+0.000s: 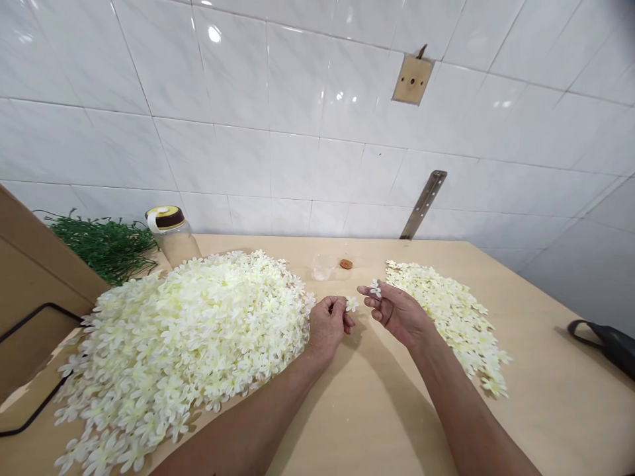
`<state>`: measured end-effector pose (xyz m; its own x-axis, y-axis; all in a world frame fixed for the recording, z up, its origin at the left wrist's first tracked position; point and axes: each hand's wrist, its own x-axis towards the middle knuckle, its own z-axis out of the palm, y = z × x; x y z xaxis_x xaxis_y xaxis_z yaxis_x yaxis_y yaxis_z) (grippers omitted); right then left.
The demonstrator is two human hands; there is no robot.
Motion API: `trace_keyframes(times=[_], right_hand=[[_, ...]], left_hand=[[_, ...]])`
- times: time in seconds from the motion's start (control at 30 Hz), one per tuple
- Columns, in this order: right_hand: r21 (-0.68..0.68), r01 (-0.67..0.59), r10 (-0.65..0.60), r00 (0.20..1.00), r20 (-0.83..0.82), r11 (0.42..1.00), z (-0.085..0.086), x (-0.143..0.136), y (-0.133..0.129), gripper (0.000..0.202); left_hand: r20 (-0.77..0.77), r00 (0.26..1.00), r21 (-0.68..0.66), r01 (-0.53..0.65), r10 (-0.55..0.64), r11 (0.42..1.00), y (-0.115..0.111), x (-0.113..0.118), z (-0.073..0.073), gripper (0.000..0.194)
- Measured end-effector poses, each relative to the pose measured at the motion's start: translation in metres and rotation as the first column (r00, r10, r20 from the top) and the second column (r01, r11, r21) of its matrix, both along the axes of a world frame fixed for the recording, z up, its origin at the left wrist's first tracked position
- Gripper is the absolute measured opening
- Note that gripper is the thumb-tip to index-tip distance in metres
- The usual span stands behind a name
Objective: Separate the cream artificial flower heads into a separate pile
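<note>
My left hand [329,322] is closed in a pinch on a small white artificial flower [352,304], just right of a big heap of loose white flowers [213,324]. Facing it, my right hand [397,311] holds another white flower [376,288] between thumb and fingers. The two hands are a short gap apart above the table. Right of my right hand lies a flatter spread of white and pale yellow flowers [451,311], partly hidden by my wrist.
Behind the hands stand a small clear cup [323,267] and a round brown piece [346,264]. A bottle [173,238], green artificial stems [106,244] and a cardboard box [40,264] are at left. A black strapped object [605,340] lies at the right edge. A tiled wall [297,99] rises behind the table.
</note>
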<state>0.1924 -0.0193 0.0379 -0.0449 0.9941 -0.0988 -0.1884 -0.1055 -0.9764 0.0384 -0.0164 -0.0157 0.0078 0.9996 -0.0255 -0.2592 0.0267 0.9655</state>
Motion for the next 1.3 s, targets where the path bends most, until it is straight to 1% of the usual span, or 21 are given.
trace_keyframes(times=[0.1, 0.3, 0.4, 0.57, 0.67, 0.77, 0.87, 1.1, 1.3], right_hand=[[-0.031, -0.021, 0.019, 0.998, -0.068, 0.999, 0.002, 0.006, -0.001, 0.026], [-0.042, -0.05, 0.048, 0.998, -0.046, 0.998, 0.006, 0.005, -0.004, 0.033], [-0.042, -0.093, 0.09, 0.994, -0.067, 0.995, 0.007, 0.003, -0.006, 0.036], [-0.023, -0.188, 0.187, 0.981, -0.043, 0.982, 0.008, 0.0, -0.008, 0.038], [0.002, -0.246, 0.246, 0.965, -0.097, 0.969, 0.009, 0.0, -0.009, 0.034], [0.011, -0.268, 0.267, 0.956, -0.119, 0.963, 0.011, -0.001, -0.008, 0.029], [0.016, -0.255, 0.255, 0.961, -0.109, 0.967, 0.009, -0.001, -0.007, 0.029], [-0.001, -0.184, 0.184, 0.981, -0.062, 0.983, 0.0, 0.004, -0.004, 0.041], [-0.022, -0.09, 0.091, 0.995, 0.044, 0.996, 0.001, 0.001, -0.003, 0.044]], left_hand=[[0.006, 1.0, -0.001, 0.001, -0.001, 1.0, 0.0, 0.0, 0.0, 0.027], [-0.022, 1.0, 0.017, 0.013, -0.013, 1.0, -0.001, 0.0, 0.001, 0.027], [-0.032, 0.999, 0.019, 0.014, -0.013, 1.0, -0.002, 0.0, 0.002, 0.027], [-0.047, 0.999, 0.019, 0.016, -0.015, 1.0, -0.002, -0.001, 0.003, 0.027], [-0.048, 0.999, 0.02, 0.02, -0.019, 1.0, -0.002, -0.001, 0.003, 0.028], [-0.053, 0.998, 0.028, 0.022, -0.02, 0.999, -0.002, -0.001, 0.002, 0.028], [-0.056, 0.998, 0.033, 0.024, -0.022, 0.999, -0.001, -0.001, 0.001, 0.027], [-0.066, 0.998, 0.043, 0.027, -0.024, 0.999, -0.001, -0.001, -0.001, 0.026], [-0.076, 0.997, 0.04, 0.031, -0.028, 0.999, -0.001, -0.001, -0.001, 0.026]])
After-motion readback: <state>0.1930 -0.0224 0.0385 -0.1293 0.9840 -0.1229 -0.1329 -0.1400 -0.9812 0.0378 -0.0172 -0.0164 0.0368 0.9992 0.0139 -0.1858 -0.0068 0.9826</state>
